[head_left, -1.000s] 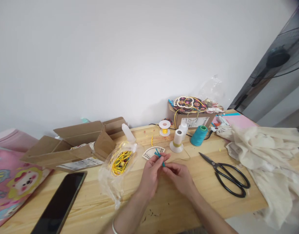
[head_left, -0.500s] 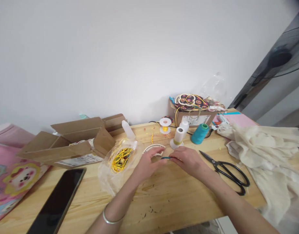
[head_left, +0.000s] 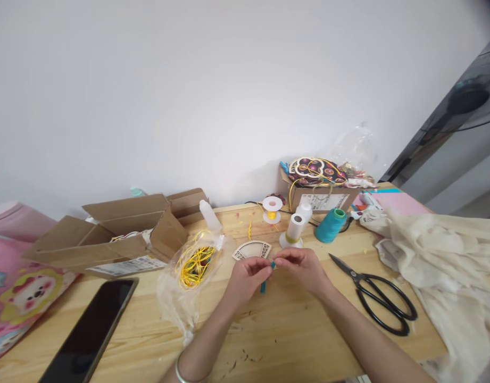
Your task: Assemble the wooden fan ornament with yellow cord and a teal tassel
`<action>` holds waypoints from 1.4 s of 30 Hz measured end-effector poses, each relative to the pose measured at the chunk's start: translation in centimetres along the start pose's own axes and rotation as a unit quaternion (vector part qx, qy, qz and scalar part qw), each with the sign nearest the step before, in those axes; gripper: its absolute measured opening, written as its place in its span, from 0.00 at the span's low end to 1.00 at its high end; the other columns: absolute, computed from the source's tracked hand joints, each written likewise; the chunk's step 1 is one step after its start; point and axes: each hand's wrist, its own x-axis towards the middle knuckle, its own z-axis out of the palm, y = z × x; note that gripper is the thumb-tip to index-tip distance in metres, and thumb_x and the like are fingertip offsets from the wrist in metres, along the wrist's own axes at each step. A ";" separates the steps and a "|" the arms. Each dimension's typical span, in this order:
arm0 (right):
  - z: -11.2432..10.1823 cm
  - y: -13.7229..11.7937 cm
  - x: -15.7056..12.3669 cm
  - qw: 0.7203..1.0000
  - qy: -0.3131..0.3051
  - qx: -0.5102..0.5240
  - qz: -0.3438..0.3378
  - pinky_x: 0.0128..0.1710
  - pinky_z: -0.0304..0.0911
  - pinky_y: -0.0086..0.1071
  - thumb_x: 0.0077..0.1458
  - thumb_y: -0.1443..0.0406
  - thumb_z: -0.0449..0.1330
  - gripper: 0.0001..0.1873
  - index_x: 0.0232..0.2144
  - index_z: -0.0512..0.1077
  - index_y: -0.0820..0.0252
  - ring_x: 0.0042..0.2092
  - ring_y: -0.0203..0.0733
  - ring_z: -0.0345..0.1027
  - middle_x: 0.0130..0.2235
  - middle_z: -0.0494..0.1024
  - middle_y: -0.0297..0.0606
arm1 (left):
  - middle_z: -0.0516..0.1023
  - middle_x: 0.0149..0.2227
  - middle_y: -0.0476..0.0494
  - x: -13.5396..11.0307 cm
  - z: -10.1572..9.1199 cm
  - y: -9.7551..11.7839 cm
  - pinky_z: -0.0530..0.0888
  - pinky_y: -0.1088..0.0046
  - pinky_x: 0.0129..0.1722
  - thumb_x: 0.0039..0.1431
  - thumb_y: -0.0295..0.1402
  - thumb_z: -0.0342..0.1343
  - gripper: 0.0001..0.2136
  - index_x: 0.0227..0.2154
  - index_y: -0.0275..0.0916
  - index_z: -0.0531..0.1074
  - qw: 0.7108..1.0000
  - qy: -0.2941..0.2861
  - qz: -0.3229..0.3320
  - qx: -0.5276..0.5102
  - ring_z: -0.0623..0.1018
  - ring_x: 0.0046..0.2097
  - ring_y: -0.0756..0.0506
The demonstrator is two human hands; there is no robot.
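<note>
Teal thread bundle (head_left: 263, 287) held at the fingertips over a wooden surface (head_left: 296, 330)

From my end of the feed, I have both hands meeting near the middle of the surface. The teal thread bundle is between them, its lower end hanging below the left hand (head_left: 248, 277). The fingers of that hand are clamped on the bundle, thumb against forefinger. The fingers of the right hand (head_left: 306, 270) come together at its upper end; I cannot tell whether they grip the bundle itself or a finer thread there.

Just beyond the left hand I see a pale fan-shaped piece (head_left: 251, 248) with cut-out lattice, lying flat and partly covered by the fingers. Behind the right hand a white spool (head_left: 296, 229) stands upright, and to its right I make out a teal thread cone (head_left: 328, 227), leaning a little. A small reel (head_left: 272, 213) with yellow thread sits farther back, near the wall.

To the right of the right hand, black-handled scissors (head_left: 378, 298) lie with their blades pointing away toward the spools, near a heap of cream cloth (head_left: 440, 266). On my left, a clear plastic bag (head_left: 176, 303) holds tangled yellow cord (head_left: 194, 266).
</note>
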 end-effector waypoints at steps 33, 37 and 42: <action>0.7 0.8 0.0 0.983 0.049 -0.044 -0.174 0.28 0.62 0.29 0.40 0.64 0.61 0.03 0.21 0.74 0.58 0.29 0.37 0.66 0.24 0.75 0.36 | 0.56 0.12 0.58 0.0 0.4 -1.2 0.60 0.80 0.17 0.45 0.31 0.50 0.07 0.25 0.34 0.70 0.997 -0.004 0.055 0.055 0.57 0.15 0.56; 0.0 0.6 0.1 0.982 0.102 -0.008 -0.158 0.27 0.62 0.29 0.41 0.61 0.60 0.08 0.23 0.74 0.59 0.27 0.36 0.66 0.25 0.75 0.36 | 0.58 0.10 0.58 0.7 -1.1 -1.8 0.53 0.80 0.13 0.43 0.31 0.51 0.06 0.22 0.33 0.70 0.992 0.021 0.072 0.098 0.57 0.13 0.56; -1.2 0.2 0.2 0.978 0.143 0.022 -0.147 0.25 0.62 0.29 0.40 0.58 0.60 0.12 0.24 0.74 0.61 0.25 0.35 0.65 0.26 0.76 0.37 | 0.67 0.18 0.53 0.4 -2.1 -1.0 0.59 0.80 0.18 0.49 0.35 0.49 0.13 0.35 0.34 0.70 0.977 0.110 0.144 0.115 0.64 0.19 0.54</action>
